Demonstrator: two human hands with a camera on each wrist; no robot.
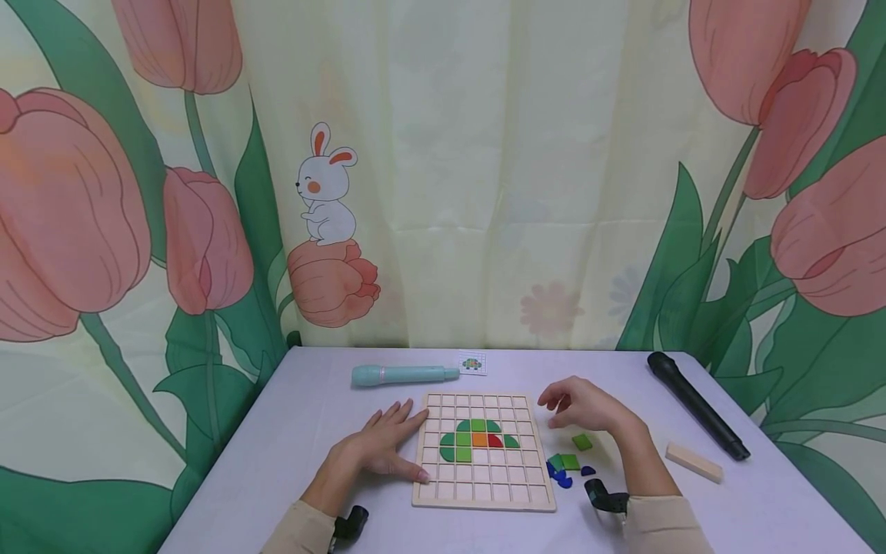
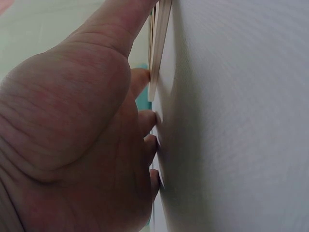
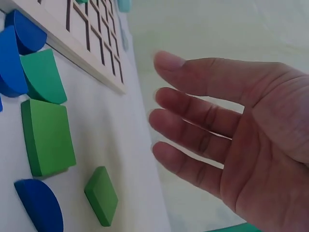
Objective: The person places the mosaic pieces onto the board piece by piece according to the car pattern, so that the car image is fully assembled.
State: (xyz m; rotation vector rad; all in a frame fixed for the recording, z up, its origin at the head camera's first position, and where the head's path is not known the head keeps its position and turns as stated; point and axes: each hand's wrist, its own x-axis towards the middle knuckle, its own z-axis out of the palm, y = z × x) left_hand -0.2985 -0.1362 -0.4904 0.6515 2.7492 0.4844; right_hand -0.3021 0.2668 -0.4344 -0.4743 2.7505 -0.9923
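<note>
A wooden grid board (image 1: 484, 496) lies on the white table, with green, orange and red tiles set in its upper middle cells. My left hand (image 1: 384, 442) rests at the board's left edge, fingers spread and straight, thumb touching the lower left side. In the left wrist view the board's edge (image 2: 161, 43) shows beside the thumb. Above the table right of the board hovers my right hand (image 1: 584, 403), its fingers loosely bent around nothing. Below it are a light green square tile (image 3: 102, 195), another green square (image 3: 50, 137), a darker green quarter-round (image 3: 46, 75) and several blue rounded tiles (image 3: 41, 205).
A pale teal marker-like stick (image 1: 404, 375) lies behind the board, next to a small pattern card (image 1: 473, 363). On the right are a black cylindrical rod (image 1: 699, 406) and a plain wooden strip (image 1: 694, 462). A tulip-printed curtain (image 1: 484, 192) hangs behind the table.
</note>
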